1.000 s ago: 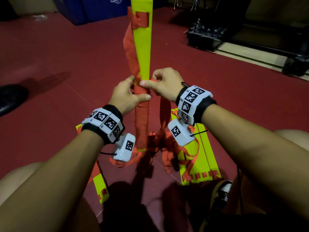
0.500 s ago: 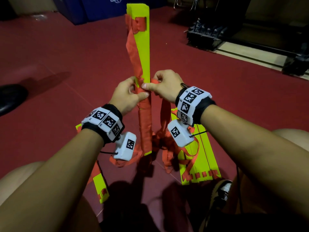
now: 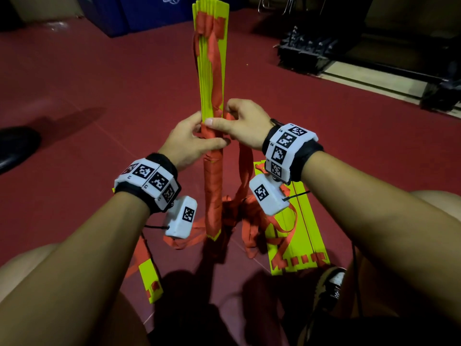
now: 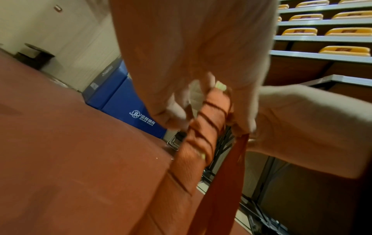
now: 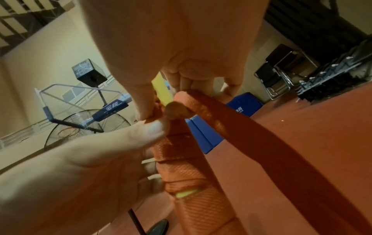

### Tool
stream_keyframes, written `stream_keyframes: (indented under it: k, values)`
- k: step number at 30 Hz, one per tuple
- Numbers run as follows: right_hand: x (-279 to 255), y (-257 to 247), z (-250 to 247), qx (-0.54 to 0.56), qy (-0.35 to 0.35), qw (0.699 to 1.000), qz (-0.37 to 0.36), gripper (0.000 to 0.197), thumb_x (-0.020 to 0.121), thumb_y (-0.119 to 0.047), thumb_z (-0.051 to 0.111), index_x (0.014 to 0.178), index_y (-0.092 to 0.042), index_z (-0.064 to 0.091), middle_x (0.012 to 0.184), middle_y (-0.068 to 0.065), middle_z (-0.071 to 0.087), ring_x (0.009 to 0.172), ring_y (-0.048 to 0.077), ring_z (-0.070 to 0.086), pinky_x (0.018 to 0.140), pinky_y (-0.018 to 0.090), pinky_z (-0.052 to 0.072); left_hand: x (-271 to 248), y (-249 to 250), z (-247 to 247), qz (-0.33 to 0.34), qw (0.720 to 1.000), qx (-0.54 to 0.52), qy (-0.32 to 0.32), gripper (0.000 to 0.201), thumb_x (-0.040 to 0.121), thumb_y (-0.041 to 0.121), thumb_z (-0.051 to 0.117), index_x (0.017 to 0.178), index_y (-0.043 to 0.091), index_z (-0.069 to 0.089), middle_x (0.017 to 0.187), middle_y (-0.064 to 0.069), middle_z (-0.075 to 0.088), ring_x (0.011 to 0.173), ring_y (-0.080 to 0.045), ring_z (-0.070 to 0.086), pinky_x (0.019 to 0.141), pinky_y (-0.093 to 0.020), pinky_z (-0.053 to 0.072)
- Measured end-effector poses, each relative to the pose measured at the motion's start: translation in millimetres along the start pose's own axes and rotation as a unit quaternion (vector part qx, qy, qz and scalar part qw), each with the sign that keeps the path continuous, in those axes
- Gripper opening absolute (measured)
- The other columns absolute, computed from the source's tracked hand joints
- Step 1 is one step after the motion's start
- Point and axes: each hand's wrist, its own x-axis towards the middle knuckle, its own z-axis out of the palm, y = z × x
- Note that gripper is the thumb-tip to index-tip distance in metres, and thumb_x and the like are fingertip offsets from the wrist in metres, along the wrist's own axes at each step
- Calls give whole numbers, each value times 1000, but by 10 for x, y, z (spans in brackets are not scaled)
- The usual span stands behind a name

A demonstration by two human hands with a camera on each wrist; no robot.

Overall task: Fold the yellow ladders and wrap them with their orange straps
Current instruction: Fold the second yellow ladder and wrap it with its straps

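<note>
A folded yellow ladder bundle [image 3: 210, 71] stands upright on the red floor. Its lower half is wound in orange strap [image 3: 213, 193], while the upper half shows bare yellow slats. My left hand [image 3: 192, 142] grips the bundle at the top of the wrapping, thumb across the front. My right hand [image 3: 239, 126] pinches the loose orange strap [image 5: 231, 127] against the bundle just above; the strap's free length [image 3: 245, 168] hangs down to a tangle on the floor. The wound turns [image 4: 203, 132] show close up in the left wrist view.
A second folded yellow ladder [image 3: 296, 221] with orange straps lies flat at the right, another yellow piece [image 3: 149, 280] at the lower left. Blue mats [image 3: 149, 13] stand at the back, black racks [image 3: 311, 53] at the back right, a dark shoe [image 3: 15, 148] at the left.
The bundle has turned, so its broad stacked face now shows. Both hands stay at mid-height, and the right hand has carried the strap round the bundle.
</note>
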Motion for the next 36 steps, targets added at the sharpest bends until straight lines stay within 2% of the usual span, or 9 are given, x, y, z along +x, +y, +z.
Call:
stream_keyframes:
  k: [3,5,8,11,15,19,21,25,36]
  values:
    - [30,66,11,4,-17,1000,-11,38,84,-51,71,78,-16,57,66,-3,60,64,19,60,60,33,43,-7,4,-8,-12,999,-10,-35,50,86,-6,74,128,18,59,107,4,70,91,0,67,77,-16,51]
    - [29,94,18,1,-26,1000,-17,35,85,-48,72,82,-15,61,65,-2,65,62,17,65,60,32,45,-3,-10,1,-17,1000,-14,-21,53,85,-7,74,129,18,56,108,1,70,93,-6,70,79,-24,57]
    - [29,91,23,15,-22,999,-26,25,88,-38,72,73,-23,58,62,-5,67,52,6,63,56,25,43,1,-27,24,-17,999,7,39,66,65,26,87,122,40,56,99,-6,75,95,-34,74,89,-51,60]
    - [54,93,21,24,-7,999,-22,28,90,-33,70,67,-24,56,59,-7,67,49,1,60,56,22,41,42,-110,14,-24,997,24,70,65,56,42,89,109,54,55,91,-12,77,88,-38,75,86,-58,59]
    - [66,113,27,50,-8,999,-18,30,90,-31,70,66,-22,55,58,-7,67,48,3,60,56,22,42,24,-51,14,-21,998,31,52,66,63,38,90,117,43,52,101,-18,75,94,-34,75,88,-57,59]
    - [73,166,101,90,-22,995,-20,28,89,-28,71,67,-23,55,61,-3,69,50,11,61,60,29,49,27,-52,24,-24,999,-19,28,49,86,-11,69,119,14,43,92,-8,74,83,-12,76,78,-30,59]
    - [69,173,119,94,-17,995,-12,28,88,-30,72,67,-22,56,60,-2,69,48,10,59,58,27,47,15,-53,26,-25,999,-12,41,48,86,-14,66,118,12,42,93,-9,73,80,-12,76,75,-28,59]
    - [39,136,64,37,19,999,-10,33,90,-38,69,68,-15,61,55,-6,65,45,1,54,53,16,38,-17,-20,9,-33,996,-9,88,57,67,19,86,110,30,50,105,-19,74,93,-35,76,89,-58,59]
    - [-30,68,-24,11,4,1000,14,38,89,-40,69,60,-17,60,51,-4,63,42,0,53,50,17,38,-54,-7,-9,-11,993,68,98,66,53,51,88,112,26,71,100,6,79,95,-15,74,92,-46,59]
